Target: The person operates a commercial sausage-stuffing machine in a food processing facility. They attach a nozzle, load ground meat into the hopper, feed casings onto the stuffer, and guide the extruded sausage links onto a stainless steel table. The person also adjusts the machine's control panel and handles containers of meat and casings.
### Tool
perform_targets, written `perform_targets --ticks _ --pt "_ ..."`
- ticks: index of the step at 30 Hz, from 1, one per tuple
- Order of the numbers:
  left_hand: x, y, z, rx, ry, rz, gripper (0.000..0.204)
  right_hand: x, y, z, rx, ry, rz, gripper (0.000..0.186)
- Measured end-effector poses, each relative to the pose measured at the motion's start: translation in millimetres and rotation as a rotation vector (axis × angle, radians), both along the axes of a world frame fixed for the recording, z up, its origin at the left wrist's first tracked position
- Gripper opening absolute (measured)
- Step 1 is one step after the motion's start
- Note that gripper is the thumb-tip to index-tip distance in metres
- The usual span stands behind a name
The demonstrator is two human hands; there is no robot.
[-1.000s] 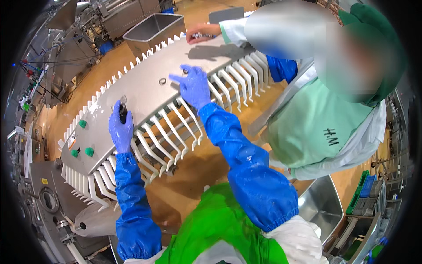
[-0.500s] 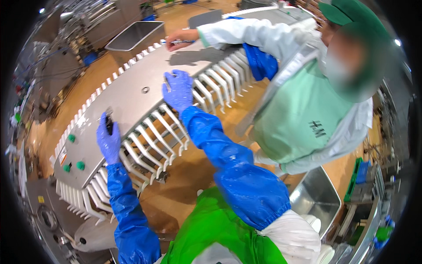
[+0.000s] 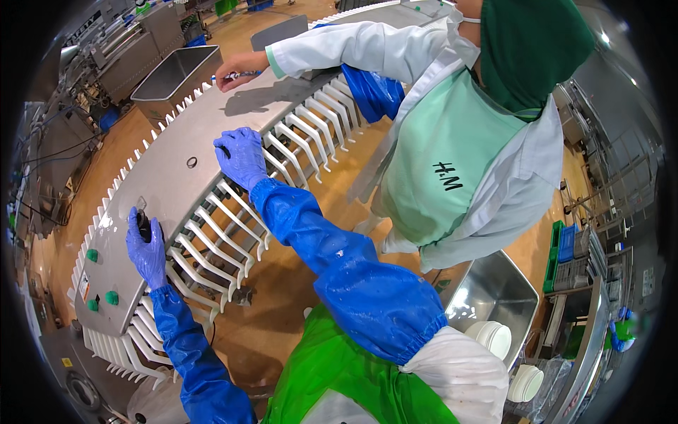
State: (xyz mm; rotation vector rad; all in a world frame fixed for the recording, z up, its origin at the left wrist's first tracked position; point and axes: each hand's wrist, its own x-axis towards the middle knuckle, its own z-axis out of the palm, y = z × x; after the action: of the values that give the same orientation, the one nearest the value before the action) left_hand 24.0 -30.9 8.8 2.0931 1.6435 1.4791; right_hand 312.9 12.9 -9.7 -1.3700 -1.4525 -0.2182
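Steel worktop (image 3: 159, 166), open bin (image 3: 194, 86) beyond

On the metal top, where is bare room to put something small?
Bare patches lie between the ring and the co-worker's hand, and between the ring and your left hand. It is crowded around the three green knobs.

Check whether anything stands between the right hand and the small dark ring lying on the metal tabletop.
Nothing visible does: the metal tabletop shows unbroken between the right hand and the small dark ring. The co-worker's hand is near the far edge, outside that gap.
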Motion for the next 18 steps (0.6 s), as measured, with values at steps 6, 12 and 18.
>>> perform_targets --ticks 6,12,18 --pt "-5 -1 -4 -0.016 0.002 0.037 0.052 -2 -1 1 -0.094 -0.011 0.044 0.02" --pt "0 1 6 -0.048 -0.064 0.04 0.052 4 1 -3 -0.098 0.01 0.037 0.053" --pt "-6 5 6 -0.148 -0.168 0.073 0.047 -2 0 -5 -0.176 -0.079 -0.03 0.043"
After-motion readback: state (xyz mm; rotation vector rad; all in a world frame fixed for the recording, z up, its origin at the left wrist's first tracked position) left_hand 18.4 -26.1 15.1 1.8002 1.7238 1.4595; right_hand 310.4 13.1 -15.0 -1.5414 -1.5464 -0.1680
